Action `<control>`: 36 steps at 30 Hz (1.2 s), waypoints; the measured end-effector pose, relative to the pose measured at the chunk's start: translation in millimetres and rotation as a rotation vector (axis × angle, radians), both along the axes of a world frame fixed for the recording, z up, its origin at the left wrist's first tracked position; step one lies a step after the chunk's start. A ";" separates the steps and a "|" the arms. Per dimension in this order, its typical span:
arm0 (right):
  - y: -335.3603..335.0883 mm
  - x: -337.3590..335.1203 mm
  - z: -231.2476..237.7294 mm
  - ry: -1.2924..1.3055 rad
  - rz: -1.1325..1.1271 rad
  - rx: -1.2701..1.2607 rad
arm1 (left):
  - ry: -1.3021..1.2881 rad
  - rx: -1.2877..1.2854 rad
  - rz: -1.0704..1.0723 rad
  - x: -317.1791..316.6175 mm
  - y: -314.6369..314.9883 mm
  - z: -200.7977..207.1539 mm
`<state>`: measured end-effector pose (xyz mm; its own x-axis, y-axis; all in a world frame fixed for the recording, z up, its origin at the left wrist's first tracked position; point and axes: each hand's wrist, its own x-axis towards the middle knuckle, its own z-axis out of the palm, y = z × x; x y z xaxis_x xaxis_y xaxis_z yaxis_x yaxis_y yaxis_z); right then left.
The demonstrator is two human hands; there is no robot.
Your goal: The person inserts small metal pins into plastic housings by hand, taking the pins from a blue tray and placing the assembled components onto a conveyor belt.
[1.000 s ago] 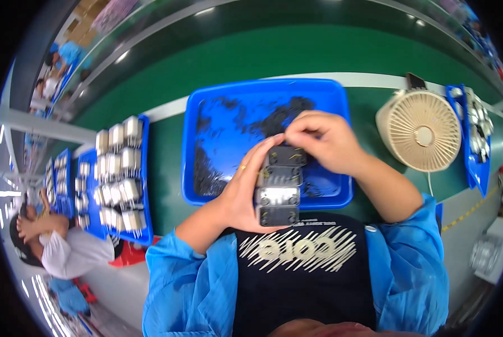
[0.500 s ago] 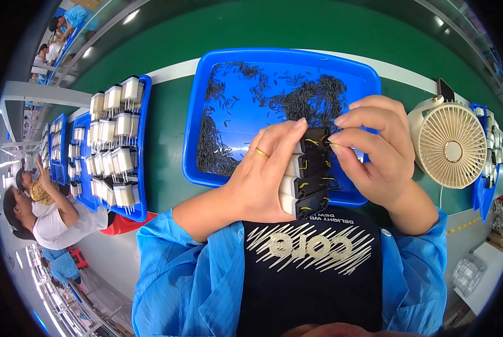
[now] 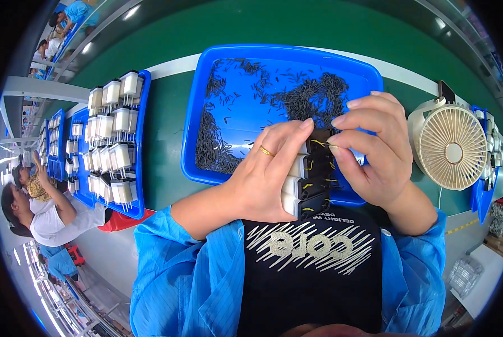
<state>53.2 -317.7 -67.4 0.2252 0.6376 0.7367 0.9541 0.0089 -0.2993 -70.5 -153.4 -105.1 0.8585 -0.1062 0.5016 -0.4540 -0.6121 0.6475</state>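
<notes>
Right hand [image 3: 376, 150] at the far block [image 3: 320, 135]

The row of black-and-white blocks [image 3: 314, 192] runs near to far, clasped from the left by the left hand [image 3: 261, 177]; just right of its far end, the right hand pinches a yellow wire [image 3: 319, 144] (apparently by its tip).

Green worktable [image 3: 167, 129], grey floor [image 3: 114, 253], lights [image 3: 3, 160]

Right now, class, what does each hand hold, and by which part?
The left hand holds a row of black-and-white blocks by their white sides. The right hand is at the tip of a yellow wire; whether it pinches it cannot be told.
</notes>
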 end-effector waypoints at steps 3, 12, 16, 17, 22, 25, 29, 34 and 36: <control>-0.7 -0.5 0.3 -0.004 -0.004 -0.013 | 0.032 0.068 -0.032 -0.9 2.6 0.2; 2.2 0.5 2.4 -0.130 -0.074 -0.032 | -0.115 0.120 0.035 4.3 1.0 -3.2; -0.2 1.5 6.0 -0.140 -0.067 -0.087 | -0.114 0.191 0.058 3.2 1.9 -0.9; -1.1 1.4 6.4 -0.158 -0.058 -0.109 | -0.126 0.236 0.075 3.4 2.8 -2.7; -4.8 1.7 5.9 -0.177 -0.036 -0.202 | -0.151 0.302 0.104 3.3 2.7 -5.6; -2.9 4.7 3.2 -0.199 -0.026 -0.154 | -0.132 0.290 0.075 3.1 1.2 0.0; 3.5 5.4 0.9 0.000 0.063 -0.048 | -0.120 0.171 0.045 2.7 0.1 4.5; 3.3 3.4 -0.9 0.132 0.086 -0.058 | -0.147 0.135 0.052 0.4 0.5 5.6; 2.8 2.8 -2.2 0.185 0.078 -0.057 | -0.169 0.129 0.059 1.1 0.3 4.1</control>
<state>56.0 -314.9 -69.6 0.3013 0.6979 0.6497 0.8801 0.0587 -0.4712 -69.4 -153.1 -101.1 0.7702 -0.1307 0.6243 -0.5102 -0.7137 0.4800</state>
